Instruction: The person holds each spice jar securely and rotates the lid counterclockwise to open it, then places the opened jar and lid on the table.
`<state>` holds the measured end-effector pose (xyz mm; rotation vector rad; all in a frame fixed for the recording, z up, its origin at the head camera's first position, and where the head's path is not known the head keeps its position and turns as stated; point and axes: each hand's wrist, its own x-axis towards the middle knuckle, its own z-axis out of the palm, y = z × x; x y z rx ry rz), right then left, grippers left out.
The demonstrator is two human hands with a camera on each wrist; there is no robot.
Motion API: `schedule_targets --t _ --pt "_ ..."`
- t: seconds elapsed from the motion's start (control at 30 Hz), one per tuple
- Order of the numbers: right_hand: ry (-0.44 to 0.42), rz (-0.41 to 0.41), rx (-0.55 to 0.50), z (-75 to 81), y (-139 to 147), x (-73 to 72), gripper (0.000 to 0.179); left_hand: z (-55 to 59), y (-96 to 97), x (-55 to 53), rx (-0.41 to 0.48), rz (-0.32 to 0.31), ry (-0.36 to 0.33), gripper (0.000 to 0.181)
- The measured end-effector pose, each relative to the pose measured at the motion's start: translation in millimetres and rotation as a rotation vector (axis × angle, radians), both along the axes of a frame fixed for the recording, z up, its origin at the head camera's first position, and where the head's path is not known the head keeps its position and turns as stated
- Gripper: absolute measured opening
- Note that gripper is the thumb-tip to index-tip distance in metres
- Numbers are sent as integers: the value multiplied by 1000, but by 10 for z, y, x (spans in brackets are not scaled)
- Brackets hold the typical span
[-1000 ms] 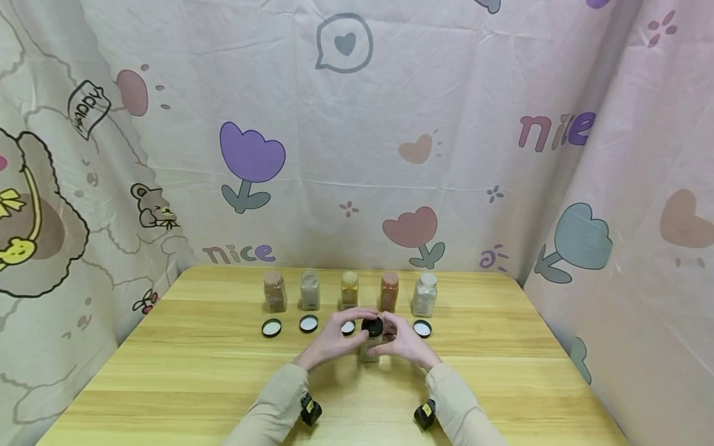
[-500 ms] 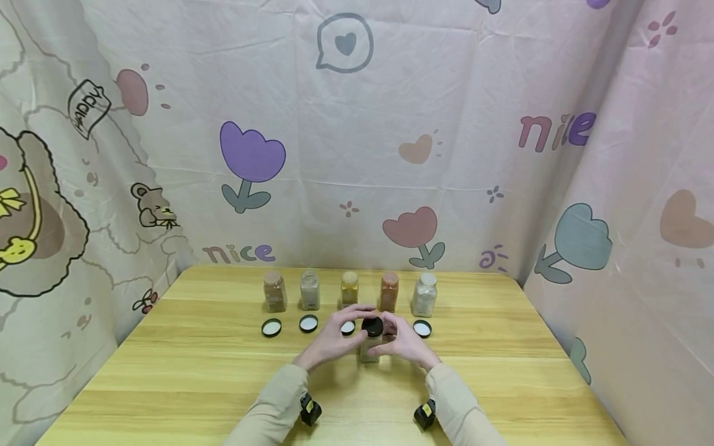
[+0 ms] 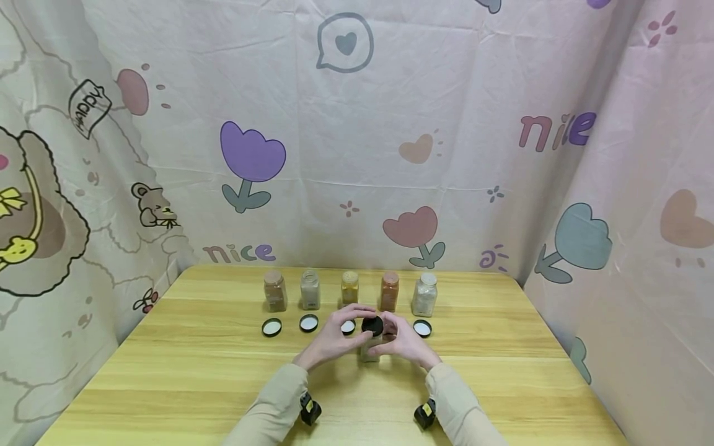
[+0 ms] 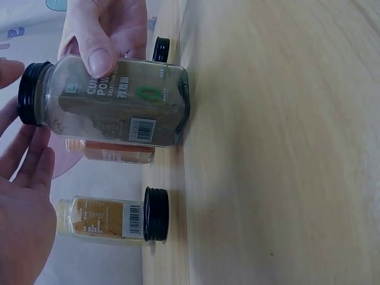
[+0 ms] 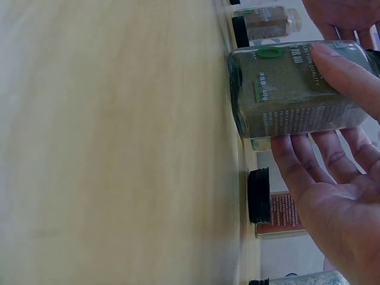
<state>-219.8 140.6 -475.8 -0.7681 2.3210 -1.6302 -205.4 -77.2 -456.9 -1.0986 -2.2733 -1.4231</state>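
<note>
A clear glass jar of cumin powder (image 4: 124,101) stands upright on the table in front of me, with a black screw lid (image 3: 372,326) on its mouth. My left hand (image 3: 334,337) holds the lid between thumb and fingers, arching over from the left. From the other side my right hand (image 3: 409,344) grips the jar's body, its thumb across the label, as the right wrist view also shows. The powder inside looks brownish green. In the head view both hands cover much of the jar.
Behind the hands runs a row of several lidless spice jars, among them a yellow one (image 3: 349,290), a red one (image 3: 389,292) and a white one (image 3: 425,296). Black lids lie before them, such as the leftmost lid (image 3: 271,327). A printed curtain (image 3: 357,124) hangs behind the table.
My left thumb has shifted slightly to the right along the lid's near edge. The right hand, the jar and the row behind stay where they were.
</note>
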Motion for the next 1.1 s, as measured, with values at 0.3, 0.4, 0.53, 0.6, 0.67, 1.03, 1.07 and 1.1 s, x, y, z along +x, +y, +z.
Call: schedule_targets --t 0.3,0.4,0.53,0.6,0.67,1.03,1.07,1.1 --pt "-2 -5 -3 2 -9 1 47 27 7 9 -24 -47 -66 36" --pt "5 -1 -3 -2 -5 1 46 17 12 -1 -8 -51 -55 35" --pt "0 4 -4 -5 9 1 45 5 20 -11 17 -37 -16 33" --pt "2 7 -4 -12 13 -1 45 -1 22 -15 13 -24 -9 35" --pt "5 8 -6 -16 13 -4 45 -3 21 -15 2 -20 -21 37" --pt "6 2 -15 -8 5 -5 47 2 11 -7 -20 -60 -67 41" --pt "5 2 -15 -7 5 -5 46 1 11 -7 -15 -63 -61 41" --pt "5 3 -16 -8 6 -4 46 -1 12 -6 -8 -63 -53 40"
